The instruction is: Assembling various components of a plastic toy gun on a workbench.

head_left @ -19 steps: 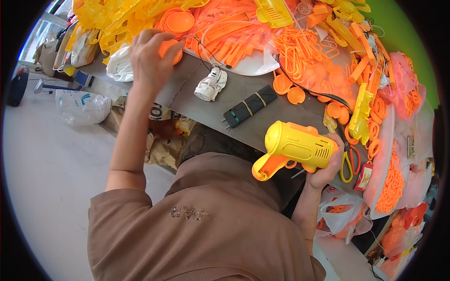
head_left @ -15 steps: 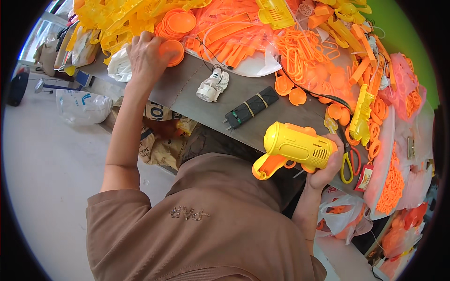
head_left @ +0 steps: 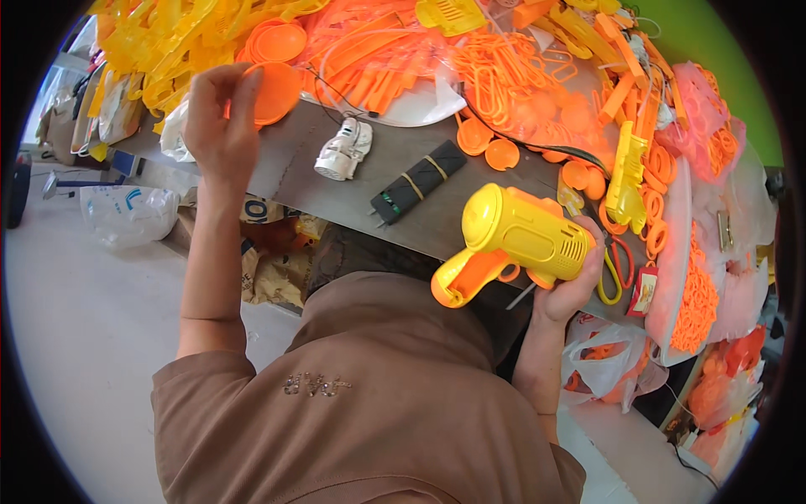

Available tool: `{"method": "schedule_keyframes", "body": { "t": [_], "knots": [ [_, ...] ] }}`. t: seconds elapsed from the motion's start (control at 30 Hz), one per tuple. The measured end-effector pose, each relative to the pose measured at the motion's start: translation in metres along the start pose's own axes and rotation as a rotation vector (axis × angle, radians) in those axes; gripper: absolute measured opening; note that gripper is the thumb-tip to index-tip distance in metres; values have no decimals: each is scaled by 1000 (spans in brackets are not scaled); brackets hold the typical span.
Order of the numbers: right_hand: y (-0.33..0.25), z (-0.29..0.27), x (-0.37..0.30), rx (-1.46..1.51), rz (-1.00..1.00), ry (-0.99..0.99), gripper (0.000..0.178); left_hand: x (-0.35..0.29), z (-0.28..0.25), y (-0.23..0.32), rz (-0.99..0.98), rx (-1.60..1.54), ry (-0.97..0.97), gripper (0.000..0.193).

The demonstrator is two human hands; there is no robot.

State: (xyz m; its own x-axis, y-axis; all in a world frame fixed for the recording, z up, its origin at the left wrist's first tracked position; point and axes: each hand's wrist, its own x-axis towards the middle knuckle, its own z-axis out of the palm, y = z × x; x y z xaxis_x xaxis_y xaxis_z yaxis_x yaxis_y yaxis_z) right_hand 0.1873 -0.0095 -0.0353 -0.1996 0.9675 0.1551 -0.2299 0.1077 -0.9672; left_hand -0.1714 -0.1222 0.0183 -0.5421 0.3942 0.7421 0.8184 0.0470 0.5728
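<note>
My left hand point(head_left: 220, 122), raised over the table's left part, pinches an orange round disc point(head_left: 277, 94) at its edge. Just behind it lies a stack of similar orange discs point(head_left: 275, 40). My right hand point(head_left: 578, 273) is wrapped round the back end of a yellow toy gun point(head_left: 516, 225) with an orange inner side and trigger. The toy's round front points left, its handle hangs down, and its handle half looks open. Between my hands, a white plastic mechanism with wires point(head_left: 344, 149) and a black battery pack point(head_left: 417, 183) with bands round it lie on the grey tabletop point(head_left: 294, 172).
Yellow plastic parts point(head_left: 185, 50) and orange parts point(head_left: 361, 55) are heaped along the back. Red-and-yellow-handled scissors point(head_left: 613, 269) lie right of the toy. At far right are orange rings point(head_left: 695, 294) on a pale sheet. A plastic bag point(head_left: 130, 214) sits at left below the table.
My left hand has lifted the orange disc away from beside the stack. The toy gun, still in my right hand, has tilted slightly. The whole view has shifted a little.
</note>
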Motion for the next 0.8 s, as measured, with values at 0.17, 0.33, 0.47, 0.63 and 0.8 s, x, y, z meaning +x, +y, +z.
{"method": "schedule_keyframes", "body": {
  "t": [0.17, 0.33, 0.47, 0.63, 0.8],
  "knots": [
    [-25, 26, -5, 108, -38, 166, 46, -44, 42, 77, 159, -272, -203, 16],
    [-28, 15, -9, -157, -271, 133, 49, -89, 75, 118, -129, -723, -379, 23],
    [-25, 12, -19, -303, -332, 143, 49, -89, 66, 130, -163, -867, -774, 40],
    [-34, 18, -31, -278, -277, 94, 49, -110, 55, 139, -390, -1078, -799, 50],
    [-35, 11, -56, -286, -260, 9, 53, -99, 30, 133, -544, -1148, -1067, 64]
  ]
}}
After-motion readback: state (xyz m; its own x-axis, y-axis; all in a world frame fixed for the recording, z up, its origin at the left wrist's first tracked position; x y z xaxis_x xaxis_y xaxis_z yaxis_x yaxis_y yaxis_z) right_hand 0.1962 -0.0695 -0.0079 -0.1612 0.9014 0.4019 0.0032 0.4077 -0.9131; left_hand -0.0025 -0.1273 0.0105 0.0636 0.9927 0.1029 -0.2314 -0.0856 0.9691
